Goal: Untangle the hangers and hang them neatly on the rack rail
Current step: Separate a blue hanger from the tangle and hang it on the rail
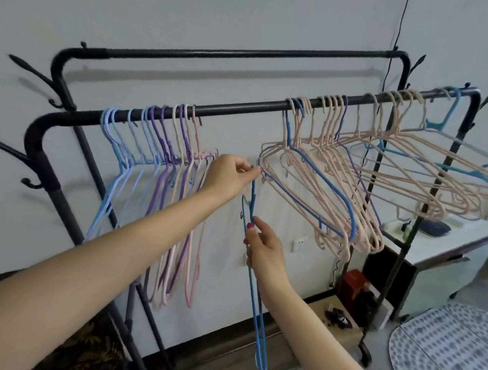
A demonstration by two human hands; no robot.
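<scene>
A black rack rail (240,106) runs across the view. Blue, purple and pink hangers (165,159) hang close together on its left part. On the right part, a tangled bunch of beige hangers (335,188) with a blue one among them hangs askew. A blue hanger (256,303) hangs edge-on below the gap between the two groups. My left hand (230,176) pinches its hook end, right by the tip of the tangled bunch. My right hand (265,250) grips its neck lower down.
A second, higher rail (229,54) stands behind with no hangers. A light-blue hanger (447,115) hangs at the far right end. A white cabinet (443,258) stands right of the rack, a patterned mat (448,350) lies on the floor, and a red box (353,284) sits by the rack's foot.
</scene>
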